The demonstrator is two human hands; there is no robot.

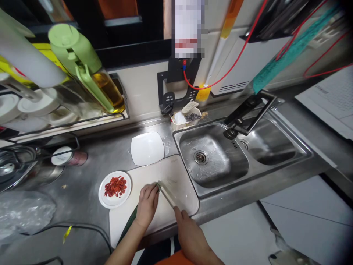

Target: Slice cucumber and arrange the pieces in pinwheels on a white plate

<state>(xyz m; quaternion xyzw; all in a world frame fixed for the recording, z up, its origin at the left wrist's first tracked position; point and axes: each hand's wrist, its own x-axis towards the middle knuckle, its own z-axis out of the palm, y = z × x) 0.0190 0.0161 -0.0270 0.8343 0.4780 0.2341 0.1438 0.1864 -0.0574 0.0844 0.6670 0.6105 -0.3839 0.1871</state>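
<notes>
My left hand (148, 203) is closed over a long dark green cucumber (129, 223), fingertips near its far end. The cucumber lies slantwise on a white cutting board (178, 173), partly hidden under the hand and forearm. My right hand (190, 232) grips a knife (167, 195) by its handle. The blade's far end meets the cucumber's tip right beside my left fingers. On the board's left edge rests a round white plate (102, 201) with chopped red pieces (116, 187). Behind the board lies a white square plate (148, 149).
Right of the board is a steel double sink (215, 162) with a black faucet (245, 114). A small caddy (186, 119) stands behind it. At left are a lidded jar (68, 156), a clear plastic bag (26, 211) and a rack holding an oil bottle (107, 88).
</notes>
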